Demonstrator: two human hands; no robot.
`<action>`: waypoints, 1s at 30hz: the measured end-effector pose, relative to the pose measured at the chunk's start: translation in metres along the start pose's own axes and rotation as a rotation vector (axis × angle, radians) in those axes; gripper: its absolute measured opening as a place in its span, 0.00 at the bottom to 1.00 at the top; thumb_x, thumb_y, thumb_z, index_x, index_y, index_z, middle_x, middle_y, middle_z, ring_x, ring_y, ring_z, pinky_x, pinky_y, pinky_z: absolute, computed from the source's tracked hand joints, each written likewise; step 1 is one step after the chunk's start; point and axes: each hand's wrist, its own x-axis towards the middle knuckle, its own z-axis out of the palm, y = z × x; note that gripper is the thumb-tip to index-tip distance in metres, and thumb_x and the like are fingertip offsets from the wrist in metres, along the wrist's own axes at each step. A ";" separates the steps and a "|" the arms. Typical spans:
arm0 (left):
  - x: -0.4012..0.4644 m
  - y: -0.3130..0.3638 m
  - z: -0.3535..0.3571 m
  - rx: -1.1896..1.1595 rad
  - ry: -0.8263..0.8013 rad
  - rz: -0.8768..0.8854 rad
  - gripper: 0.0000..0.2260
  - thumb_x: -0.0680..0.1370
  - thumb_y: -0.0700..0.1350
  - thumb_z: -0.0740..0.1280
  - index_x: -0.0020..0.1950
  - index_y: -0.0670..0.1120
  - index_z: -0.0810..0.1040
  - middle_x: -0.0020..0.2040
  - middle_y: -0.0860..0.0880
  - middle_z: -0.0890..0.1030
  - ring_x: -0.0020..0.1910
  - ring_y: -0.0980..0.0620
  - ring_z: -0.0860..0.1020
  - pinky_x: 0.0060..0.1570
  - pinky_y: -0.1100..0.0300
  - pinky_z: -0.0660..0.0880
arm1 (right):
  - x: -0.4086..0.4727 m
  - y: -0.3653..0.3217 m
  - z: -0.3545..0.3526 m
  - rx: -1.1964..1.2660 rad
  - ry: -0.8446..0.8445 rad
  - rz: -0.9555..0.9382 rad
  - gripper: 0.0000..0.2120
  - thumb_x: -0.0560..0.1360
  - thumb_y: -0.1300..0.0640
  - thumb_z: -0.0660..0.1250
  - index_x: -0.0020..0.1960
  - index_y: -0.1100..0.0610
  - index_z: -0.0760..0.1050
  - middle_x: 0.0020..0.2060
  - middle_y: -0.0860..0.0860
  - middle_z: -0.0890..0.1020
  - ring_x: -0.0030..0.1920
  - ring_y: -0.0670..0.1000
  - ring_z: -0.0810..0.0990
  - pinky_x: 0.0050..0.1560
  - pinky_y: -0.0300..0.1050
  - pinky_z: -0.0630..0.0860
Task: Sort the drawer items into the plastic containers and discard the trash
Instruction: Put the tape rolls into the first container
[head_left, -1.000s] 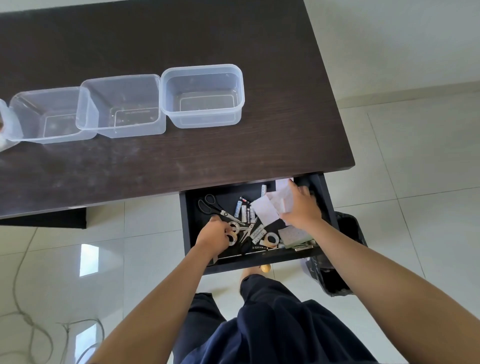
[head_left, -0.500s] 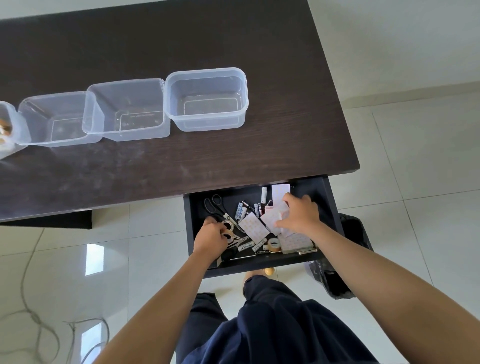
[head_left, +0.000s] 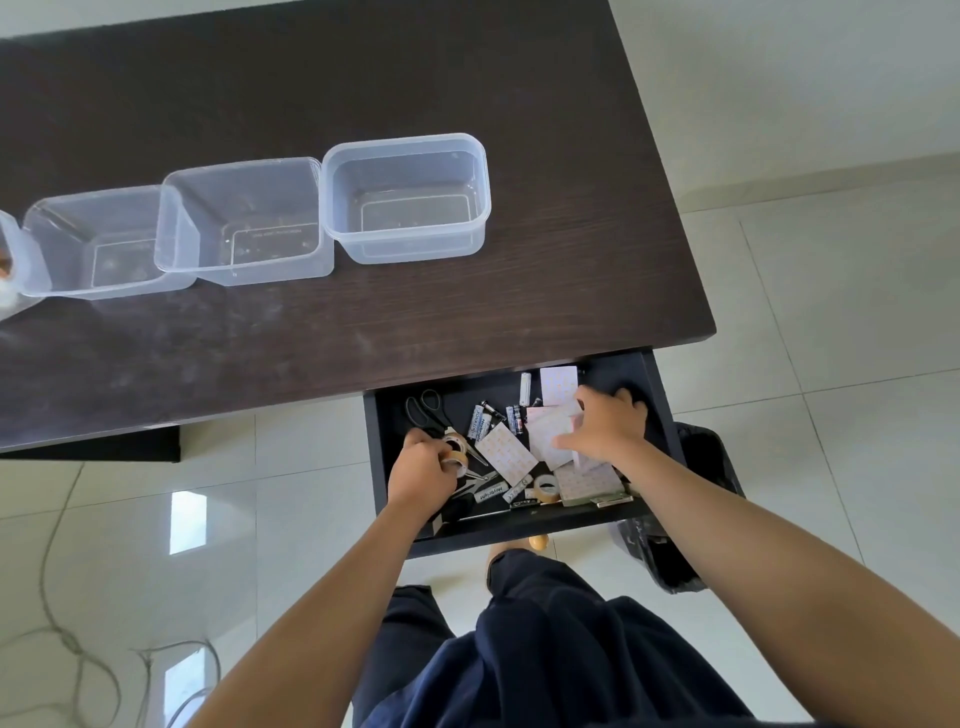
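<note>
The black drawer is pulled open under the dark table. In it lie black-handled scissors, several batteries, patterned paper cards, another tape roll and small labelled pieces. My left hand grips tape rolls at the drawer's left. My right hand holds a bunch of the pale paper cards at the drawer's right. Three clear plastic containers stand in a row on the table: right, middle, left.
A fourth container is cut off at the left edge, something orange inside. A black-lined trash bin stands on the tiled floor right of the drawer. Cables lie on the floor at lower left. My dark trousers fill the bottom.
My right hand has drawn back from the drawer's far right corner to its middle right, gathering the cards together. My left hand has stayed on the tape rolls.
</note>
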 end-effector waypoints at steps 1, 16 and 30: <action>0.000 0.000 0.000 -0.001 0.005 0.004 0.12 0.75 0.40 0.63 0.56 0.42 0.81 0.62 0.46 0.71 0.52 0.47 0.77 0.51 0.62 0.72 | -0.001 -0.001 -0.001 0.000 -0.004 -0.041 0.22 0.62 0.41 0.73 0.48 0.49 0.69 0.45 0.46 0.77 0.59 0.56 0.69 0.54 0.51 0.63; -0.003 0.000 0.008 0.039 -0.035 0.020 0.12 0.75 0.39 0.62 0.54 0.43 0.82 0.61 0.45 0.71 0.50 0.47 0.77 0.49 0.63 0.72 | -0.002 -0.001 0.010 0.229 -0.207 -0.034 0.25 0.64 0.47 0.74 0.58 0.46 0.69 0.55 0.56 0.72 0.59 0.62 0.68 0.49 0.50 0.64; -0.006 -0.001 0.002 -0.083 -0.015 -0.032 0.08 0.72 0.38 0.67 0.50 0.41 0.82 0.56 0.45 0.73 0.49 0.49 0.77 0.52 0.65 0.71 | 0.005 0.020 -0.008 0.846 0.085 0.049 0.18 0.69 0.63 0.74 0.56 0.58 0.74 0.52 0.56 0.81 0.47 0.53 0.79 0.42 0.43 0.75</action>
